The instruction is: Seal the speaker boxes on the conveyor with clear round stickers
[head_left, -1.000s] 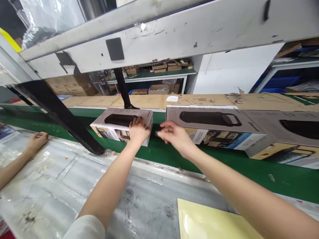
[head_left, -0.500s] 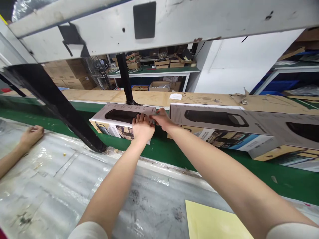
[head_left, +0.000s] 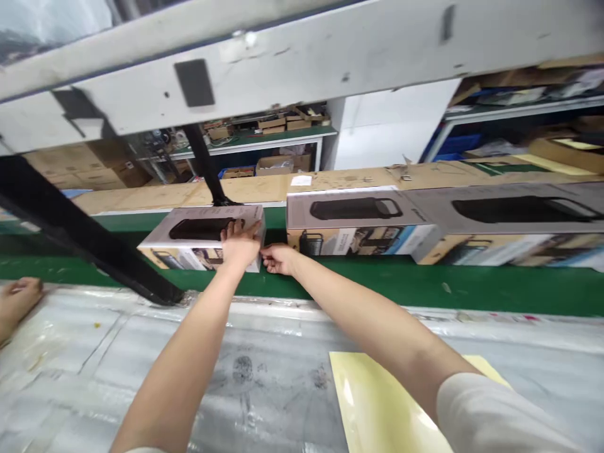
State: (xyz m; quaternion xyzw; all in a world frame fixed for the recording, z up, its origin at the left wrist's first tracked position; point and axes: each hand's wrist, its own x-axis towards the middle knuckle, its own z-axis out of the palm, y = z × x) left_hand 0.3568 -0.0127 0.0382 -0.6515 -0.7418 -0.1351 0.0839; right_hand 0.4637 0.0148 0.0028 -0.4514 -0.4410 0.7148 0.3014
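Note:
On the green conveyor belt [head_left: 330,274], a printed cardboard box [head_left: 202,228] with a dark product pictured on top lies lengthwise. My left hand [head_left: 240,244] rests on the box's top near its right end, fingers spread and laid flat. Against the lower front corner of that same end is my right hand [head_left: 279,259], its fingers curled and thumb pinched in. Whatever may be between those fingertips is too small to make out. Just right of my right hand stands a second printed box [head_left: 358,220], separated by a gap from the first.
A third, similar box [head_left: 514,220] adjoins the second at the right. A slanted black post [head_left: 89,233] crosses the belt at left, under a white beam [head_left: 283,69]. Another person's hand [head_left: 21,302] is at the left edge. Yellow sheets [head_left: 372,396] lie on the plastic-covered table [head_left: 264,358].
My right hand has moved from the box's upper end edge down to its lower front corner. My left hand stays on top, fingers now more spread. The view has shifted right.

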